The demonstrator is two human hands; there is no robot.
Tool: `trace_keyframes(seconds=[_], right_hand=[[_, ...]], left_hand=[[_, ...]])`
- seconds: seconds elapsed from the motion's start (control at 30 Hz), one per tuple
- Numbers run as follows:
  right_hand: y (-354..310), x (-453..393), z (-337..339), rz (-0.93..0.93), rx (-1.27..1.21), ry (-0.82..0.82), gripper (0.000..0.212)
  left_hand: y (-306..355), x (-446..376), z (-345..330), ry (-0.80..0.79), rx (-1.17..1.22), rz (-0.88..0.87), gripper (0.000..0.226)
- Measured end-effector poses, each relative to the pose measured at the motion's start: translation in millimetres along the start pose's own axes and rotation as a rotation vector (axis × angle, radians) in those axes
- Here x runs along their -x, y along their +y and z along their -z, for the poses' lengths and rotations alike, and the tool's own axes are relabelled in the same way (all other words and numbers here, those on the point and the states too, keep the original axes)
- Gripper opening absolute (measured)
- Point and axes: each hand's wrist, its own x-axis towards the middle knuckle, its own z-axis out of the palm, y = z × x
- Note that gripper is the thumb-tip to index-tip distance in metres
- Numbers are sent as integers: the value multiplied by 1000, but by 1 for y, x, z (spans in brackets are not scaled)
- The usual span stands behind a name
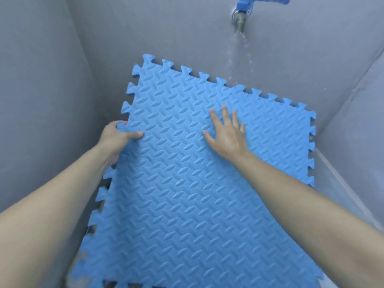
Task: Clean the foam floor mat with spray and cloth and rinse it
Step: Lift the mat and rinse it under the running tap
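Against grey walls (52,80), foam mat (187,183) leans, top edge toward tap (241,19)

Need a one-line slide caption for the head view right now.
Left hand grips the blue foam mat by its edge, right hand flat on it, under the running tap.

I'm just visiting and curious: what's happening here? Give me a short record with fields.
Place: grey-walled wash corner
Item: blue interlocking foam floor mat, held tilted
Water: blue-handled wall tap running, stream falling to the mat's top edge
Left hand: grips the mat's left edge
Right hand: flat on the mat's surface, fingers spread
Stage: rinsing
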Motion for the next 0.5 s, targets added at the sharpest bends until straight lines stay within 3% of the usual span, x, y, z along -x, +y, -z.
trace_keyframes(seconds=[0.1, 0.17, 0.23, 0.3, 0.4, 0.43, 0.5], right_hand=[[-50, 109, -74, 576, 127, 2, 68], [-65, 173, -103, 1087, 259, -111, 68], [-63, 192, -107, 1362, 377, -214, 66], [-52, 166, -101, 1271, 358, -92, 62], [-30, 105, -69, 757, 364, -33, 64], [-28, 98, -63, 661, 352, -55, 66], [-35, 114, -72, 687, 305, -14, 72]], left_hand=[[2, 7, -9, 28, -5, -35, 53], [0, 8, -11, 40, -15, -31, 52], [-4, 5, -10, 61, -68, -34, 54], [-5, 2, -8, 75, -124, -42, 56], [-6, 0, -5, 103, -244, -97, 56], [-6, 1, -4, 109, -288, -113, 57], [-3, 2, -4, 118, -358, -128, 60]])
